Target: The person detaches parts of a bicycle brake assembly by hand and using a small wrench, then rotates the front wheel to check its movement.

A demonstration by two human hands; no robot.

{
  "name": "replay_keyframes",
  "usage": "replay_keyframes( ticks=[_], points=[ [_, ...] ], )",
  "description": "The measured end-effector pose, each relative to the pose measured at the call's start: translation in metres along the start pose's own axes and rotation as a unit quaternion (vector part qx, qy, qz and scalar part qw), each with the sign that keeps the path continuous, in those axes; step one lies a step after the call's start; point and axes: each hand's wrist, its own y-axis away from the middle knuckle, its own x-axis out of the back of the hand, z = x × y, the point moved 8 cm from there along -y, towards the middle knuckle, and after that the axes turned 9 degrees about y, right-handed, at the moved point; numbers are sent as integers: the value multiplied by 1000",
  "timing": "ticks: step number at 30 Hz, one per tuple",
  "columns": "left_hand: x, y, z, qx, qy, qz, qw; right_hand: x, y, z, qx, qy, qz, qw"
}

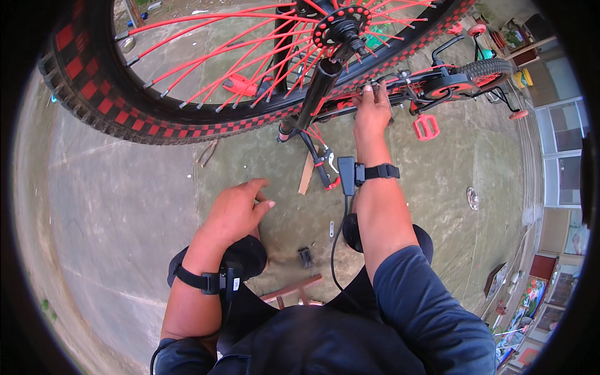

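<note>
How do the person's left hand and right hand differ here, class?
The left hand hangs near the left knee, while the right hand reaches out to the bicycle. The left hand looks empty; the right hand appears to touch the bicycle. Each forearm wears a black strap.

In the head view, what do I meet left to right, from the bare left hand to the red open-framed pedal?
Bare left hand → flat tan strip → small silver metallic-looking oblong piece → bare right hand → red open-framed pedal.
</note>
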Motion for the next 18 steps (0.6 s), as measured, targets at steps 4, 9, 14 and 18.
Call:
replay_keyframes(
  ticks=[4,9,14,18],
  points=[
    [0,-2,4,-5,0,-3,1000,1,-2,-3,35,27,-11,999],
    [-2,-3,2,-15,-21,-7,1000,2,2,-4,31,20,-3,999],
    [-3,-5,2,-5,-16,-13,1000,4,2,-3,60,5,-13,998],
    [-6,-7,1,-4,-26,-15,1000,-2,-6,5,-22,-77,-15,997]
  ],
)
